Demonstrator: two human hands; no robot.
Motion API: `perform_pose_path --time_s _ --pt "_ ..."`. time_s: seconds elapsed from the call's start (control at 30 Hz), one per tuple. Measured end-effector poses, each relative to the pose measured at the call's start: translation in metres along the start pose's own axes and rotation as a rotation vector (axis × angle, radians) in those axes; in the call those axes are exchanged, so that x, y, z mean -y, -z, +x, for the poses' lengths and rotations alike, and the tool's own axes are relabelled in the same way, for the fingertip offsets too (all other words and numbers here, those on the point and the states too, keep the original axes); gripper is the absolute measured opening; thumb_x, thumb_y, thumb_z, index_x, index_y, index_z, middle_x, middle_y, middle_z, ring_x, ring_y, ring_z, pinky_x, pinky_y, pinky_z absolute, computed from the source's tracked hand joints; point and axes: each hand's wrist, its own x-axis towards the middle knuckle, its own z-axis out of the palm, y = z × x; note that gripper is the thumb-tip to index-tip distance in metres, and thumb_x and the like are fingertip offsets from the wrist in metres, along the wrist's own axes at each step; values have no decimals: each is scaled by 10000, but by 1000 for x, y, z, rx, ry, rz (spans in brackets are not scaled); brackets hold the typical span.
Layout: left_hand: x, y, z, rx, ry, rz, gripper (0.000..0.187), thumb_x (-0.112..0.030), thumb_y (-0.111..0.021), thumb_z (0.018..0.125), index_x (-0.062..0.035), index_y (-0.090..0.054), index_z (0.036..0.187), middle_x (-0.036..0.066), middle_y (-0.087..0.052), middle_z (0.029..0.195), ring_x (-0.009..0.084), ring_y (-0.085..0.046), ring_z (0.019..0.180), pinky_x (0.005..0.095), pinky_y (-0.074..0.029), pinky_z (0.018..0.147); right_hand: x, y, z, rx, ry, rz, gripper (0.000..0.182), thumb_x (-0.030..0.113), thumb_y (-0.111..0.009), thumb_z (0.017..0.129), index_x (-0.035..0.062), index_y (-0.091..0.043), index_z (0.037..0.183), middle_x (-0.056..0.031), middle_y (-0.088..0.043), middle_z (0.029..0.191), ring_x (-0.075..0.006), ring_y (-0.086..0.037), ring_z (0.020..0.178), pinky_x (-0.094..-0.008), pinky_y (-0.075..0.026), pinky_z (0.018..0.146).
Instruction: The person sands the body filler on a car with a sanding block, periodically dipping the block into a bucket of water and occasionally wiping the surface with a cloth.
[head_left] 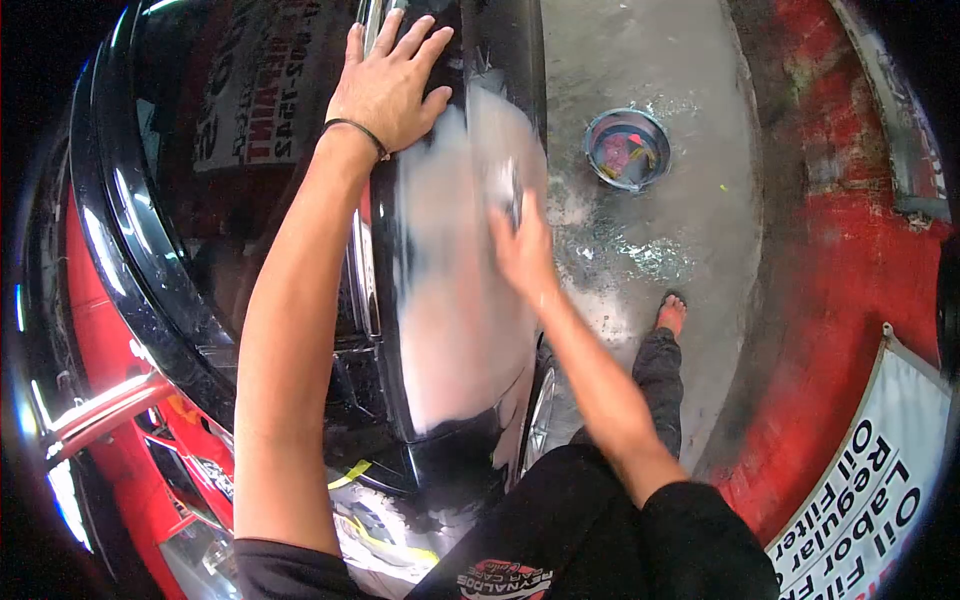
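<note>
A black car body panel (440,460) runs beneath both arms, with a broad, hazy whitish patch (445,300) on its curved surface. My left hand (385,95) rests flat at the upper end of this panel, fingers spread, holding nothing. On the outer side of the whitish patch, my right hand (524,245) is blurred by motion, its fingers curled. A thin dark grey edge (517,200) shows at those fingers, but I cannot make out what it belongs to. A dark wristband circles my left wrist.
A dark bucket (627,150) holding water and colourful items stands on the wet concrete floor (690,230). My bare foot (672,314) is on that floor. A red wall (860,280) and printed banner (870,470) are at the right. Yellow tape (350,474) lies near the car's lamp.
</note>
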Motion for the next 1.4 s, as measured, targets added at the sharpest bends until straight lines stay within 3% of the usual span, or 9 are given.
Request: perform_pose_path --time_s 0.13,0.3,0.47,0.53,0.63,0.8,1.07,1.3,1.4 --pt "2 -3 0 -47 -11 -37 710 -456 -648 1029 -255 -408 1667 57 -422 1724 340 -303 1629 632 -192 1330 -11 -6 -9 -14 21 -56 482 316 -701 1033 -55 -576 1314 -345 -712 1104 -509 -711 1024 -546 -558 878" --pt "1 -4 -1 -25 9 -37 698 -456 -646 1031 -251 -422 1660 54 -426 1723 338 -310 1628 620 -192 1333 -58 -9 135 -69 -65 -147 400 366 -672 1044 9 -576 1198 -312 -749 1035 -489 -743 1007 -550 -573 827" --pt "1 -2 0 -7 37 -37 695 -460 -641 1033 -253 -424 1659 55 -431 1719 330 -314 1627 616 -193 1335 -35 -6 11 -59 29 -88 389 253 -676 1044 4 -579 1326 -290 -748 1061 -459 -754 1000 -501 -581 851" --pt "0 -3 -1 -3 39 -43 692 -468 -636 1033 -254 -426 1658 57 -432 1718 328 -316 1627 613 -193 1335 -5 9 -64 101 -192 129 486 276 -701 1025 -31 -572 1380 -348 -698 1213 -524 -685 1144 -544 -543 956" --pt "0 1 -2 -16 41 -74 719 -431 -671 1024 -243 -408 1666 77 -423 1722 328 -310 1629 621 -215 1325 -26 1 -71 -15 -30 -38 383 247 -665 1054 0 -566 1330 -242 -744 1041 -359 -753 983 -471 -576 861" --pt "7 9 -6 -4 0 -213 755 -434 -659 991 -80 -450 1625 159 -431 1697 400 -294 1619 621 -182 1325 -109 -9 91 -41 -189 -131 378 328 -662 1063 -7 -617 1231 -212 -761 1094 -314 -737 1009 -446 -557 897" --pt "5 16 3 27 1 -291 770 -401 -696 965 -76 -453 1619 164 -437 1691 396 -299 1618 606 -161 1337 -24 10 -95 54 -96 -46 419 190 -664 1063 -46 -531 1382 -236 -726 1197 -330 -710 1110 -419 -541 983" --pt "1 25 13 122 38 -269 813 -364 -722 939 -60 -427 1633 168 -418 1706 397 -256 1640 594 -133 1347 -123 -5 119 22 -329 -110 486 363 -670 1079 -5 -555 1374 -203 -710 1275 -302 -661 1191 -421 -513 1021" --pt "-4 34 19 184 74 -264 763 -347 -674 964 -49 -440 1626 161 -420 1711 398 -257 1642 583 -127 1349 -153 9 150 234 -553 395 500 409 -668 1086 34 -576 1404 -130 -711 1303 -246 -668 1181 -424 -522 1023"
